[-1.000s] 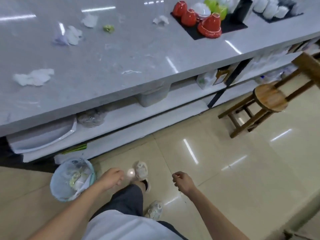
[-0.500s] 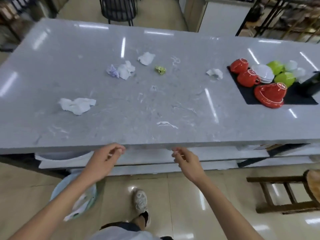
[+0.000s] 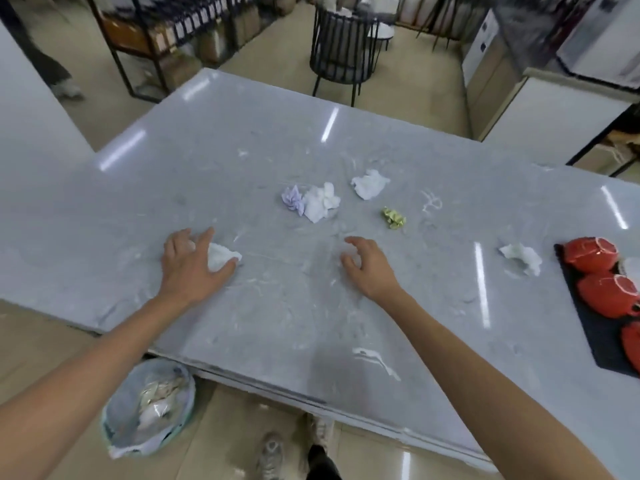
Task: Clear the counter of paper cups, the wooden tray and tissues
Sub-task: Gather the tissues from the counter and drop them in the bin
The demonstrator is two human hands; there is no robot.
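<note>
Crumpled tissues lie scattered on the grey marble counter (image 3: 242,168). My left hand (image 3: 192,263) rests over a white tissue (image 3: 221,258) near the left side, fingers curling around it. My right hand (image 3: 367,268) hovers open just above the bare counter middle, holding nothing. Farther back lie a lilac tissue (image 3: 293,198), a white tissue (image 3: 322,201) touching it, another white tissue (image 3: 369,183) and a small yellow-green wad (image 3: 393,218). One more white tissue (image 3: 521,258) lies at the right. No paper cups or wooden tray are in view.
A black mat (image 3: 595,341) with red teapots and cups (image 3: 590,254) sits at the counter's right edge. A lined bin (image 3: 149,410) holding trash stands on the floor below the near-left edge. A black chair (image 3: 343,53) and shelving stand beyond the counter.
Both hands rose from below the counter edge and reached over its surface. The left hand came down on the white tissue; the right hand moved out over the middle.
</note>
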